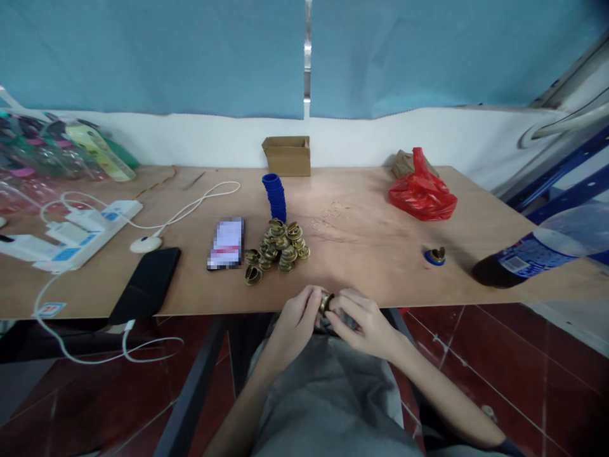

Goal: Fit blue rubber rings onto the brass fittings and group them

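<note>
Just off the table's front edge, above my lap, my left hand (301, 314) and my right hand (356, 320) meet around a small brass-coloured metal part (325, 302). The fingers of both hands are closed on it, and they hide much of its shape. Beyond my hands lies a heap of similar brass-coloured parts (278, 244). Behind the heap rises a leaning stack of blue rings (275, 197). To the right, one brass-coloured part (438, 254) sits in a blue ring (432, 259) on the table.
Left of the heap lie a lit phone (226, 244), a dark phone (146, 284) and a power strip (90, 235) with cables. Several bottles (61, 152) crowd the far left. A cardboard box (287, 157) stands at the back; a red bag (422, 193) and cola bottle (528, 257) are right.
</note>
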{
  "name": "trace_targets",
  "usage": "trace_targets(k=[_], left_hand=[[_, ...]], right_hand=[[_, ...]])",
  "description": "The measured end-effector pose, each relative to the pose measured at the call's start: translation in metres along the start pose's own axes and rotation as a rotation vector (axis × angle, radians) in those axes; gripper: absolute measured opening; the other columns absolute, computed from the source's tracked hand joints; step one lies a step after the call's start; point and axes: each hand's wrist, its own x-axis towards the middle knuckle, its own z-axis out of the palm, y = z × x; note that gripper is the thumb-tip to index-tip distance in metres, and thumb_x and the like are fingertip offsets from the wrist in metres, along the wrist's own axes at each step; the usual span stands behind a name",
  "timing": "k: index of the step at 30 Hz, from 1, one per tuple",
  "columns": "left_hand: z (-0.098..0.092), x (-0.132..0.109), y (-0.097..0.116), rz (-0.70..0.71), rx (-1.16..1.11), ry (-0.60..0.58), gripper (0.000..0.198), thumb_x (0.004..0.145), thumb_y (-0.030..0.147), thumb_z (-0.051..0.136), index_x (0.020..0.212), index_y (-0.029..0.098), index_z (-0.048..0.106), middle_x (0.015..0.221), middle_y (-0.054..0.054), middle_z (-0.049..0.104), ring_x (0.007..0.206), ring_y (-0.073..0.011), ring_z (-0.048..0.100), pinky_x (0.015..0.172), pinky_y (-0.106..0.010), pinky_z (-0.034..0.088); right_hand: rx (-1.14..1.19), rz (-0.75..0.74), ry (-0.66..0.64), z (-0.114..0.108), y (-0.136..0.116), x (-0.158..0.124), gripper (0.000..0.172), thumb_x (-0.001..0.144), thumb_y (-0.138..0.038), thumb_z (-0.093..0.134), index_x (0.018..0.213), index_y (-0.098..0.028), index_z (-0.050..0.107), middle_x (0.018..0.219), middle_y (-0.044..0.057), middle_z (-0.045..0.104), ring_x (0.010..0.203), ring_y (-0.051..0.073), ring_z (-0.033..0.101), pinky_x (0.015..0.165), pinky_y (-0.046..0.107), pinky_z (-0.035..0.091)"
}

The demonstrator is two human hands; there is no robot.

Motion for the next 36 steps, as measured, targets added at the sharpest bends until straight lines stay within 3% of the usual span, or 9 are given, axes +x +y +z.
trace_targets(k=[4, 8, 12, 15, 19, 22, 26, 29, 36], left_hand=[[0.001, -0.003, 0.007, 0.033, 0.063, -0.059, 0.032, 0.103, 0.039, 0.043, 0.108, 0.02, 0.067, 0.092, -0.003, 0.069, 0.085, -0.0193, 0.063, 0.079, -0.027, 0.046], [0.005, -0.003, 0.005, 0.007, 0.106, -0.068, 0.035, 0.105, 0.04, 0.038, 0.095, 0.02, 0.066, 0.084, -0.001, 0.068, 0.078, -0.0178, 0.061, 0.073, -0.027, 0.044], [-0.002, 0.002, -0.003, -0.007, 0.114, 0.058, 0.042, 0.106, 0.043, 0.033, 0.089, 0.019, 0.064, 0.073, 0.0, 0.061, 0.069, -0.0171, 0.057, 0.067, -0.027, 0.042], [-0.018, 0.006, -0.006, 0.008, 0.115, 0.145, 0.035, 0.102, 0.046, 0.044, 0.105, 0.019, 0.066, 0.088, -0.003, 0.068, 0.076, -0.0182, 0.062, 0.069, -0.026, 0.046], [-0.039, 0.009, -0.009, 0.081, 0.316, 0.25, 0.033, 0.097, 0.044, 0.057, 0.119, 0.02, 0.064, 0.113, -0.008, 0.07, 0.099, -0.0232, 0.066, 0.084, -0.031, 0.051], [-0.048, 0.011, -0.019, 0.195, 0.561, 0.311, 0.032, 0.094, 0.04, 0.062, 0.119, 0.02, 0.063, 0.116, -0.011, 0.069, 0.107, -0.028, 0.065, 0.096, -0.04, 0.05], [-0.056, 0.013, -0.034, 0.291, 0.766, 0.294, 0.03, 0.096, 0.032, 0.058, 0.123, 0.021, 0.061, 0.114, -0.012, 0.066, 0.109, -0.0299, 0.061, 0.098, -0.047, 0.05], [-0.058, 0.013, -0.038, 0.331, 0.859, 0.328, 0.032, 0.095, 0.021, 0.054, 0.127, 0.018, 0.061, 0.117, -0.014, 0.063, 0.109, -0.0305, 0.059, 0.099, -0.049, 0.05], [-0.054, 0.017, -0.031, 0.422, 0.959, 0.476, 0.031, 0.091, 0.008, 0.052, 0.117, 0.018, 0.065, 0.117, -0.015, 0.065, 0.111, -0.0323, 0.056, 0.101, -0.05, 0.049]], right_hand=[[-0.046, 0.006, -0.004, 0.004, 0.003, 0.001, 0.027, 0.096, -0.021, 0.05, 0.07, -0.023, 0.042, 0.067, -0.002, 0.046, 0.061, 0.014, 0.043, 0.056, 0.028, 0.036], [-0.013, 0.004, 0.011, 0.007, 0.003, -0.001, 0.03, 0.095, -0.02, 0.05, 0.069, -0.023, 0.037, 0.065, -0.003, 0.041, 0.059, 0.013, 0.039, 0.054, 0.027, 0.032], [0.073, 0.011, 0.067, 0.0, 0.001, -0.001, 0.023, 0.099, -0.02, 0.047, 0.076, -0.022, 0.046, 0.069, -0.001, 0.048, 0.062, 0.014, 0.047, 0.056, 0.026, 0.038], [0.004, 0.102, 0.114, -0.013, 0.011, 0.009, 0.02, 0.102, -0.025, 0.047, 0.084, -0.021, 0.055, 0.074, 0.001, 0.059, 0.068, 0.016, 0.057, 0.064, 0.027, 0.046], [-0.388, 0.388, -0.126, -0.032, 0.044, 0.048, 0.022, 0.1, -0.03, 0.051, 0.085, -0.019, 0.062, 0.071, 0.004, 0.068, 0.065, 0.019, 0.063, 0.062, 0.028, 0.043], [-0.652, 0.512, -0.304, -0.041, 0.073, 0.086, 0.026, 0.1, -0.028, 0.047, 0.106, -0.014, 0.068, 0.093, 0.014, 0.076, 0.082, 0.026, 0.07, 0.07, 0.031, 0.045], [-0.678, 0.511, -0.412, -0.052, 0.093, 0.11, 0.056, 0.099, -0.031, 0.051, 0.153, -0.016, 0.041, 0.13, 0.019, 0.069, 0.107, 0.031, 0.068, 0.085, 0.035, 0.047], [-0.698, 0.566, -0.392, -0.064, 0.09, 0.097, 0.06, 0.101, -0.035, 0.047, 0.157, -0.017, 0.035, 0.137, 0.02, 0.064, 0.113, 0.034, 0.066, 0.09, 0.039, 0.047], [-1.077, 0.824, -0.069, -0.109, 0.079, 0.029, 0.041, 0.099, -0.031, 0.046, 0.127, -0.005, 0.06, 0.126, 0.029, 0.062, 0.115, 0.044, 0.059, 0.09, 0.051, 0.045]])
